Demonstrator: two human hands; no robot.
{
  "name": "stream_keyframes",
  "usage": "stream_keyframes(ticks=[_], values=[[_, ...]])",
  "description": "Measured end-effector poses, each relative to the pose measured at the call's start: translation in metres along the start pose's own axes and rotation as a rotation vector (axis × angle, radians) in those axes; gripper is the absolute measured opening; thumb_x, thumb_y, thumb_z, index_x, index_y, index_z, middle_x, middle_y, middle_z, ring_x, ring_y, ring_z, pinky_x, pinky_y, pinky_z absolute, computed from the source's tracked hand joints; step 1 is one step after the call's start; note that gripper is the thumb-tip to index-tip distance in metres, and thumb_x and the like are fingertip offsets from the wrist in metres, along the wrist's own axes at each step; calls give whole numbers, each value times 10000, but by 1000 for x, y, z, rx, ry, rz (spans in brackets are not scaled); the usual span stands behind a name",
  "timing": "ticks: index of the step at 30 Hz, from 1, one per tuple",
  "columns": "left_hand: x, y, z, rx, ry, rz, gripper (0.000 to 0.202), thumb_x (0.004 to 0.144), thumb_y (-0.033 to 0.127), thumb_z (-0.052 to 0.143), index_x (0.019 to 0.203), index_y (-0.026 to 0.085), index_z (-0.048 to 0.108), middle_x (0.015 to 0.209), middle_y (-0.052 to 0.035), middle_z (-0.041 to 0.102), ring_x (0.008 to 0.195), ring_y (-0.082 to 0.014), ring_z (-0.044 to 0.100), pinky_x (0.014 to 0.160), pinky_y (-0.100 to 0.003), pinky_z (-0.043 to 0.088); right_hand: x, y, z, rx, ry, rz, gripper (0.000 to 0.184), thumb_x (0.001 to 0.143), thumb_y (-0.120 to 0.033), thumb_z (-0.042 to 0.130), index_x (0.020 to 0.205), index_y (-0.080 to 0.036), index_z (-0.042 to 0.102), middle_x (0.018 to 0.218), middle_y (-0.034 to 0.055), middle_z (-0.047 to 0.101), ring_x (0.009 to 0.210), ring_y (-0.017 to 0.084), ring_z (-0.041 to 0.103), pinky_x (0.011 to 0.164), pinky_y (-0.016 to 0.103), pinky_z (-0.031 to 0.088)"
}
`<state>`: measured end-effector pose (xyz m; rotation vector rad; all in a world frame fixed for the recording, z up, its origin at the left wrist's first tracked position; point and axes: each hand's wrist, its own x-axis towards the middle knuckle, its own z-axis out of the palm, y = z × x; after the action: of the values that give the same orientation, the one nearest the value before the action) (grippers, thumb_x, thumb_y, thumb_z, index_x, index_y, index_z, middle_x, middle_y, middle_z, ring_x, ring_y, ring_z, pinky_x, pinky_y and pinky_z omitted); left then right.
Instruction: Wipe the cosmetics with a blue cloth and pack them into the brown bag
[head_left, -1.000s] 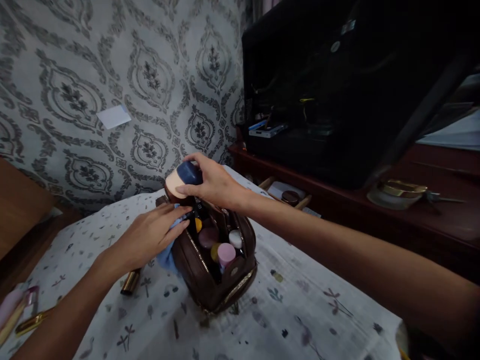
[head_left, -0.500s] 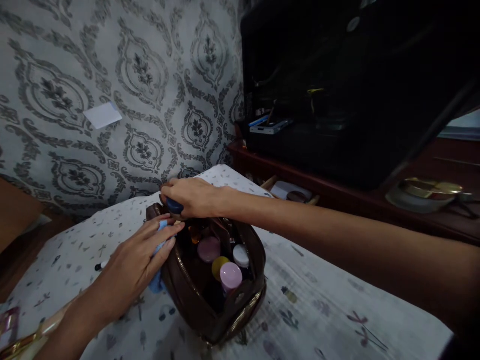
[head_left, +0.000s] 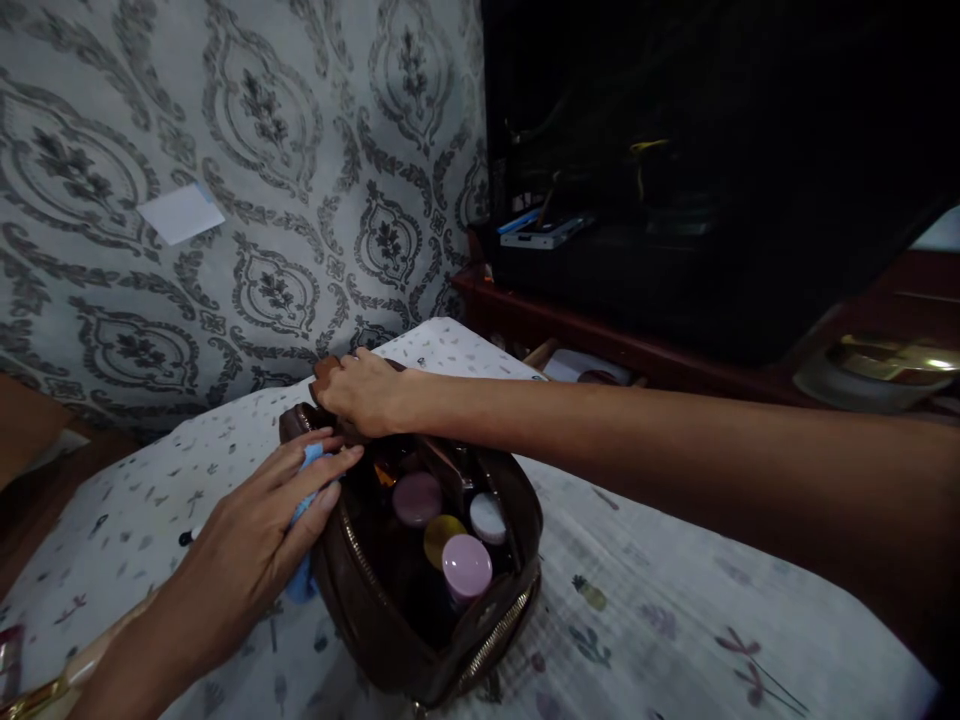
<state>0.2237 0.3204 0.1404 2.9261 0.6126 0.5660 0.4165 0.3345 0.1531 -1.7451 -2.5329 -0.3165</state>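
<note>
A brown zip pouch (head_left: 390, 620) stands open on a patterned white cloth (head_left: 675, 620). Inside show a pink cap (head_left: 466, 565), a yellow cap (head_left: 439, 535), a white cap (head_left: 487, 515) and a mauve lid (head_left: 416, 497). My right hand (head_left: 364, 395) curls down into the pouch's far end; the blue-capped jar it held is now hidden beneath it. My left hand (head_left: 247, 550) lies against the pouch's left rim, fingers pressing a blue cloth (head_left: 304, 585) to it.
A gold tube (head_left: 30, 695) lies at the bottom left corner and a small black item (head_left: 187, 537) left of my hand. A dark wooden shelf (head_left: 600, 330) with a gold-rimmed dish (head_left: 877, 365) runs along the right. Patterned wallpaper stands behind.
My right hand has lowered the blue-capped jar from above the pouch into its far end, out of sight. My left hand has stayed on the rim with the cloth.
</note>
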Motion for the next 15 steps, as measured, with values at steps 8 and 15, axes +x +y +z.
stream_keyframes(ticks=[8,15], values=[[-6,-7,5,30,14,24,423,1000,427,375,1330,323,619,1402,-25,603,1288,-232,571,1053,-364,513,7,-5,-4,-37,-25,44,238,809,-148,709,1046,-119,714,1161,168,712,1171,339,618,980,463,474],[-10,-10,3,47,-43,23,410,1012,382,395,1401,363,523,1460,5,536,1343,-195,514,1117,-363,453,11,-4,-18,-176,-143,-11,272,904,-190,617,1163,-167,696,1269,128,679,1219,282,608,1013,402,488]])
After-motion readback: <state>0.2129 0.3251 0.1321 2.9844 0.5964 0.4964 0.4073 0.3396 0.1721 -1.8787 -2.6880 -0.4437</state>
